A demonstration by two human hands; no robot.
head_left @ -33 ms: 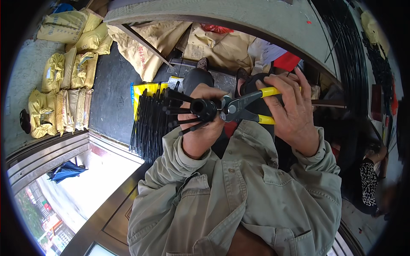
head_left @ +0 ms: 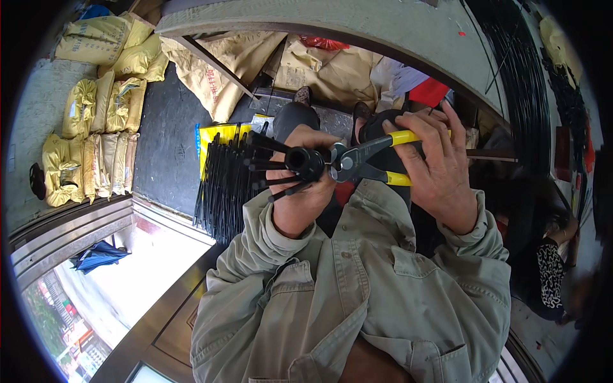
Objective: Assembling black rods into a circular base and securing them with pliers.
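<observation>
My left hand (head_left: 305, 207) is closed round what looks like a black umbrella frame (head_left: 305, 163). Its round hollow end faces up, and several dark ribs fan out to the left. In my right hand (head_left: 437, 169) are end-cutting pliers (head_left: 364, 156) with yellow grips, the two handles spread apart. The plier jaws meet the frame's right side beside my left fingers; what lies between them is too small to make out.
Several black rods (head_left: 223, 182) lie bundled over a yellow bag at left. A workbench (head_left: 396, 25) crosses the far side, with more black rods (head_left: 520, 83) at right. Tan sacks (head_left: 96, 159) are stacked at far left. Another person's patterned sleeve (head_left: 550, 271) shows at right.
</observation>
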